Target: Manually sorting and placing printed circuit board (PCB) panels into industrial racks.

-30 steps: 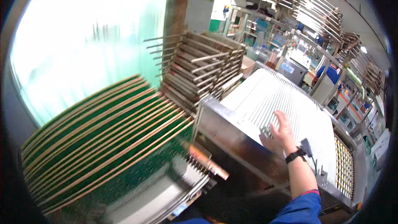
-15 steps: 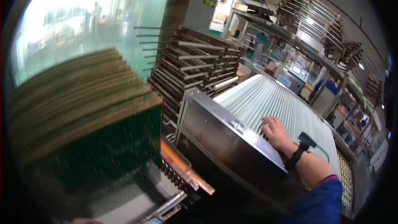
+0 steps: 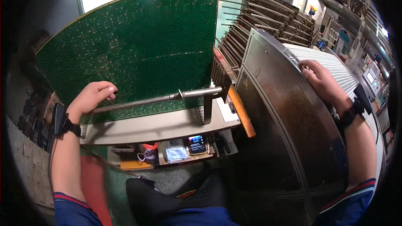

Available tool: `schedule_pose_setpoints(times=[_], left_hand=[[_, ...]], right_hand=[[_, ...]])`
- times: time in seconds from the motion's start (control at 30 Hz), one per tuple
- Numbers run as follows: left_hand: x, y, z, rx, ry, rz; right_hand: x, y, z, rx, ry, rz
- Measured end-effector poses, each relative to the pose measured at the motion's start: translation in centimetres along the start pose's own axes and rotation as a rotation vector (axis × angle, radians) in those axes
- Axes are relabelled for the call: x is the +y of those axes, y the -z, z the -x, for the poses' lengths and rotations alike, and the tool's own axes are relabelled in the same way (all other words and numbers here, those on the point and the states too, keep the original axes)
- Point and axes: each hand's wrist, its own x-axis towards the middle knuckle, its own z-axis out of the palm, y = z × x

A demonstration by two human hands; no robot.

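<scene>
A large green circuit board panel [image 3: 142, 46] stands upright on a pale bench top [image 3: 176, 122], dotted with small copper pads. My left hand [image 3: 95, 96] is in front of its lower left part, above the left end of a metal bar [image 3: 155, 101]. Its fingers are curled in toward the thumb, and I see nothing in them. On the right, my right hand [image 3: 321, 79] is by the upper metal edge of a steel machine [image 3: 280, 96], fingers loosely bent and apart, holding nothing. Dark wrist straps are on both wrists.
Beside the machine's edge runs a bed of white rollers [image 3: 326, 56]. Stacked metal racks [image 3: 272, 19] with protruding rods stand behind. An orange bar [image 3: 242, 113] slants off the bench. A low shelf below holds a phone [image 3: 197, 144] and a clear plastic bag [image 3: 176, 152].
My view has swung left and down, bringing the green panel's face and my left arm fully into sight. My right hand remains by the machine's edge.
</scene>
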Motion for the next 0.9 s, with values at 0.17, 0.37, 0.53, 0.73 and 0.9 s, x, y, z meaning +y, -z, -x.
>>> schedule_pose_setpoints(times=[0.17,0.37,0.53,0.73,0.9], left_hand=[[0.1,0.3,0.0,0.146,0.026,-0.072],[-0.3,0.5,0.2,0.088,-0.023,-0.025],[-0.2,0.6,0.6,0.095,-0.004,-0.042],[0.9,-0.2,-0.2,-0.045,-0.014,0.004],[0.5,0.1,-0.1,-0.020,-0.003,0.008]], right_hand=[[-0.6,0.8,-0.2,-0.007,0.057,0.187],[-0.3,0.5,0.5,0.043,0.067,0.244],[-0.4,0.0,-0.3,0.011,0.126,0.164],[-1.8,0.1,0.8,-0.038,0.081,-0.097],[-2.5,-0.1,0.8,-0.061,0.181,-0.039]])
